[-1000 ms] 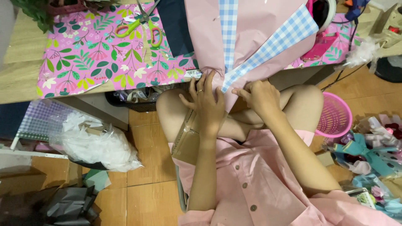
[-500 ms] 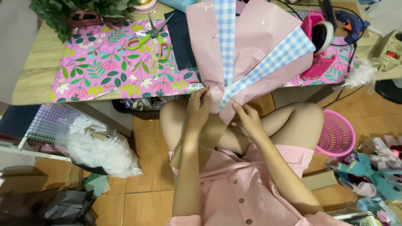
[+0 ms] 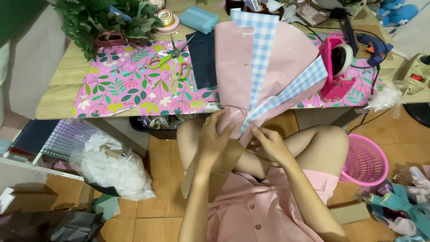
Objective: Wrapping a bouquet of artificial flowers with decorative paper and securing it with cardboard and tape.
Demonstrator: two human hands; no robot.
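The pink and blue-checked paper wrap [image 3: 264,76] is gripped at its narrow base by the closed left hand [image 3: 214,140] and right hand [image 3: 268,144], fanned over the desk [image 3: 62,85] edge.

The paper bundle [image 3: 264,71] of pink and blue checked sheets now stands taller and fans out wider toward 12 o'clock than before. The left hand [image 3: 214,139] has slid round to hug the narrow bottom of the bundle from 9 o'clock. The right hand [image 3: 268,143] has dropped a little lower, toward 5 o'clock. More of the table [image 3: 58,89] shows now, so the head has tipped up.
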